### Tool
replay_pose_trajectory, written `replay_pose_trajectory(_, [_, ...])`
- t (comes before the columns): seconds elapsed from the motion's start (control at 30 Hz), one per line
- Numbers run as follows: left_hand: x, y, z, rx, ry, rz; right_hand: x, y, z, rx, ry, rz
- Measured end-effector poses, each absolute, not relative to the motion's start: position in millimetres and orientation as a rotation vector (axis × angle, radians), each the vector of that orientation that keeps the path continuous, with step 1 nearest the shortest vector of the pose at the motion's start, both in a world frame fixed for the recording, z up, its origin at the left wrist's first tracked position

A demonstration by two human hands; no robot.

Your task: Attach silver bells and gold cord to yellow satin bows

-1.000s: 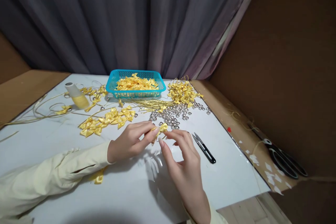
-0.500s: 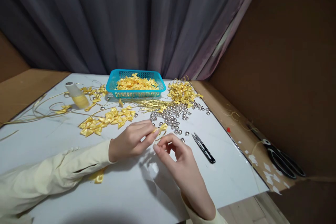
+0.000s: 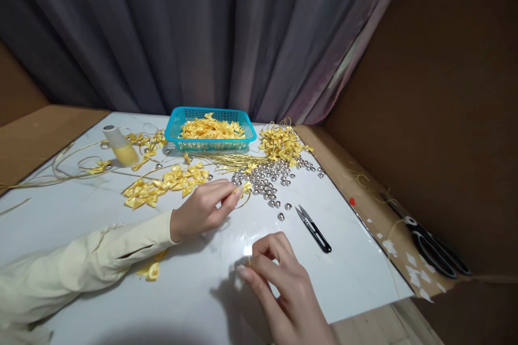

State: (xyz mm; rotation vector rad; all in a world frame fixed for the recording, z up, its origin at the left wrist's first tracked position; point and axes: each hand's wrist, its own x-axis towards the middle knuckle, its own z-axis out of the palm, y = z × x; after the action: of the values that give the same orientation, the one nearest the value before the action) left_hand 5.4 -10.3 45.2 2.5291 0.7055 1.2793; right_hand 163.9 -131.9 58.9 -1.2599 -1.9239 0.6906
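My left hand (image 3: 204, 207) is closed in a pinch on a small yellow ribbon bow (image 3: 246, 187), held over the table just in front of the silver beads. A thin golden cord (image 3: 244, 204) loops down from that bow. Lower and nearer to me, my right hand (image 3: 283, 280) has its thumb and forefinger pressed together. A fine yellow strand shows at those fingertips, seemingly the end of the cord, stretched faintly between the hands. The silver beads (image 3: 265, 186) lie scattered beyond my hands, and black thread snips (image 3: 314, 230) rest at the right.
A blue basket (image 3: 214, 144) of yellow bows stands at the back. Finished-looking bows with cords (image 3: 283, 145) are heaped beside it. Loose bows (image 3: 165, 186), golden cords (image 3: 238, 161) and a glue bottle (image 3: 121, 146) lie leftward. Large scissors (image 3: 433, 248) rest on the right cardboard.
My right hand has drawn down and toward me, away from the left. The left hand has shifted slightly up, keeping the bow pinched.
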Motion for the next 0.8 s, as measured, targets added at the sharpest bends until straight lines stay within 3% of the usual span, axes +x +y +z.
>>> replay_pose_trajectory(0.3, [6,-10,44,2.482,0.732,1.247,160,-139,53,-1.218,-1.859,0.570])
replay_pose_trajectory(0.5, [6,-10,46,2.435,0.782,1.212,166,-146,58,-1.186,-1.800,0.301])
replay_pose_trajectory(0.8, [7,-14,47,2.404,0.774,1.166,174,-132,62,-0.764,-1.660,0.910])
